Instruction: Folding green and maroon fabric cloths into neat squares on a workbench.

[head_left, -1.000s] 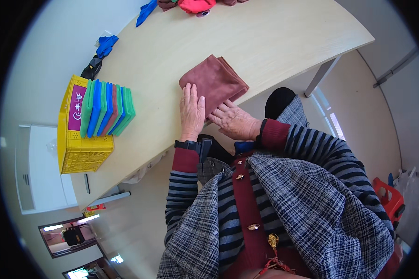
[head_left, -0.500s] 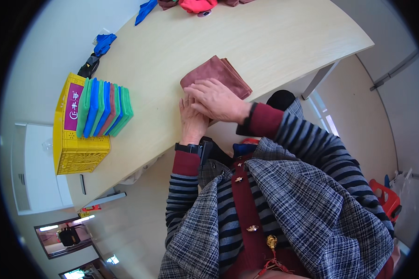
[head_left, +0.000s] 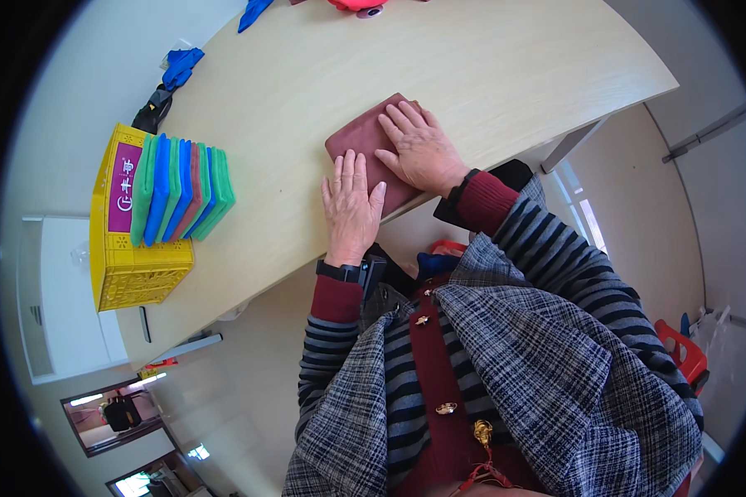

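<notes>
Keep both flat, spread hands, left hand (head_left: 352, 207) and right hand (head_left: 423, 149), pressing the folded maroon cloth (head_left: 360, 137) evenly near the desk (head_left: 489, 66) edge.

Bright even light, sharp, fisheye-bent edges

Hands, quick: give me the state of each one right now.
Left hand: open, flat, palm down on the folded maroon cloth.
Right hand: open, fingers spread, pressing on the same cloth.

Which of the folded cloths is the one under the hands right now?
The dark red folded cloth on the table, pressed flat by both the left hand and right hand. The green, blue and red ones stand stacked in the yellow crate.
</notes>
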The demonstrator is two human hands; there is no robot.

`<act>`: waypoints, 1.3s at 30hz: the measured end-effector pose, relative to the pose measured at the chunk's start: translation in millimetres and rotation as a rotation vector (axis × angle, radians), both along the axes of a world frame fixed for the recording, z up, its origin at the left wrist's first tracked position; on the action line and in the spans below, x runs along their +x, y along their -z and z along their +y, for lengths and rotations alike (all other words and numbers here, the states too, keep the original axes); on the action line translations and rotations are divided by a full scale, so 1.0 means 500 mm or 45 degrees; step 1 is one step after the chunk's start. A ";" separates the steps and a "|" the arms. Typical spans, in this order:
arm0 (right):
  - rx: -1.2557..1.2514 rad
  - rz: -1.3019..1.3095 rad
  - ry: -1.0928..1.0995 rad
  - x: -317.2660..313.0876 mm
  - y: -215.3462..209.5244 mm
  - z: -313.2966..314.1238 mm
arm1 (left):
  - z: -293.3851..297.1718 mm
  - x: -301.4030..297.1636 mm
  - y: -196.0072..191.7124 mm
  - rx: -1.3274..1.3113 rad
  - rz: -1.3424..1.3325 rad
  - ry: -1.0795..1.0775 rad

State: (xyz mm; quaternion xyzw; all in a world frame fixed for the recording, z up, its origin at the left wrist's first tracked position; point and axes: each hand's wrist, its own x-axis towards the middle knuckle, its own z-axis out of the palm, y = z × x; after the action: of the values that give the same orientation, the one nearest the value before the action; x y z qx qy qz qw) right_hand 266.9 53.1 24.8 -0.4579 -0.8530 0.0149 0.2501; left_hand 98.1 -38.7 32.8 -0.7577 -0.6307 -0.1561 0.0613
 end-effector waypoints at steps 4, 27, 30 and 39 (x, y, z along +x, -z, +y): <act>0.005 -0.010 0.128 -0.002 -0.005 0.000 | 0.029 -0.017 -0.039 0.148 0.139 0.052; -0.134 0.034 0.062 0.007 -0.033 -0.012 | 0.263 -0.088 -0.072 -0.270 -0.575 -0.089; -0.138 0.040 0.082 0.017 -0.030 -0.008 | 0.262 -0.070 -0.084 -0.320 -0.666 -0.088; -0.160 0.054 0.041 0.000 -0.011 -0.023 | 0.087 -0.156 -0.135 -0.306 -1.257 -0.105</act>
State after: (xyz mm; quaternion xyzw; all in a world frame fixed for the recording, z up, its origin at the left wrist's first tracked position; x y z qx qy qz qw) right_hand 266.8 41.7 30.3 -0.4859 -0.8374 0.0743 0.2390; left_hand 20.2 4.9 100.2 -0.5698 -0.6274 -0.4193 -0.3254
